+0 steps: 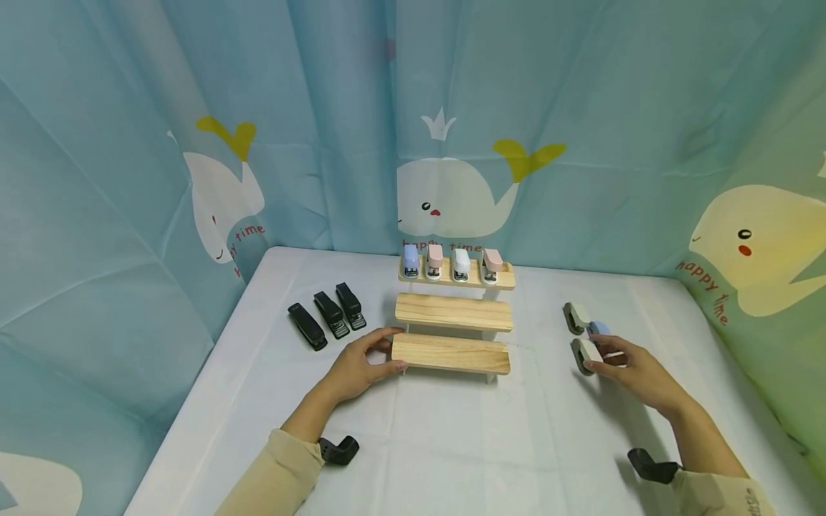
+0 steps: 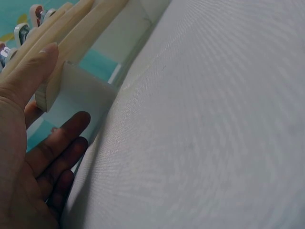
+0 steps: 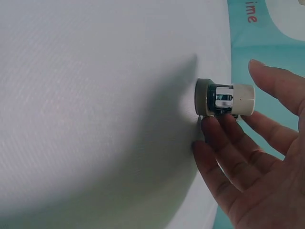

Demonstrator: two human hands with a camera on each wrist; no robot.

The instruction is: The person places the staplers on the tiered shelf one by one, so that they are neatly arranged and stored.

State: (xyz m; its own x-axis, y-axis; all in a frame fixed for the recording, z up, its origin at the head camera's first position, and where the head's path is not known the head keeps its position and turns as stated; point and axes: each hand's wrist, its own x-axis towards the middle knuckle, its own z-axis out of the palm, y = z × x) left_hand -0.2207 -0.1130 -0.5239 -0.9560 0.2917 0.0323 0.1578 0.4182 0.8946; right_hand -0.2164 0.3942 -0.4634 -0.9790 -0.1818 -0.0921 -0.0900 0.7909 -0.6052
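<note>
A three-tier wooden display stand (image 1: 452, 352) rises in steps on the table. At the left end of its lowest board (image 2: 81, 36), my left hand (image 1: 353, 367) pinches the wood between thumb and index finger, its other fingers loose below. On the right, my right hand (image 1: 635, 369) is at a small cream-topped stapler (image 1: 588, 355). In the right wrist view, fingertips touch one side of that stapler (image 3: 224, 99), while the thumb (image 3: 274, 81) stands apart from it. Beside it are a blue mini stapler (image 1: 599, 328), partly hidden, and another cream one (image 1: 576, 317).
Several mini staplers, blue, pink and white (image 1: 461, 264), stand in a row on the top board. Three black staplers (image 1: 331, 314) lie left of the stand. A blue curtain (image 1: 348, 129) with whale prints hangs behind and around the white table (image 1: 452, 444).
</note>
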